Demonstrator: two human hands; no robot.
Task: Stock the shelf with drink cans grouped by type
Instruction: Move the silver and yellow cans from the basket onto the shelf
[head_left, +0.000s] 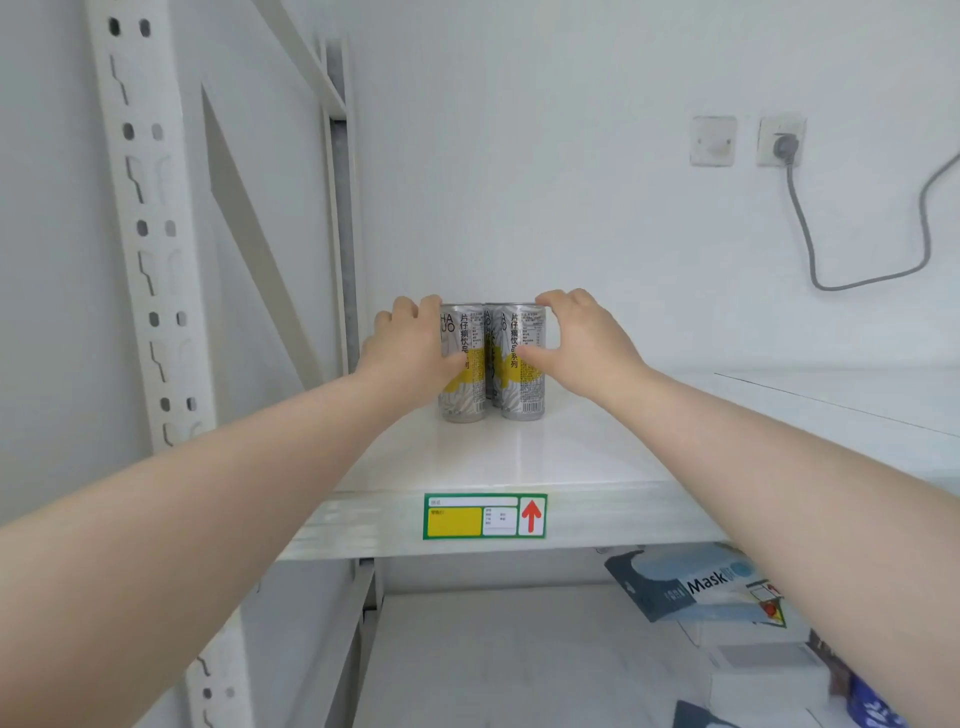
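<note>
Two slim silver-and-yellow drink cans stand upright side by side on the white shelf board (519, 457), toward its left end, with another can partly visible behind them. My left hand (410, 343) is wrapped around the left can (467, 389). My right hand (582, 343) grips the right can (522, 384), thumb across its front and fingers over its top rim. Both cans rest on the board and touch each other.
A white slotted upright (150, 249) stands at the left. A green-and-yellow price tag (483, 516) with a red arrow sits on the shelf's front edge. The lower shelf holds a mask box (696, 587) and other packs. A wall socket with a grey cable (779, 143) is at the back right.
</note>
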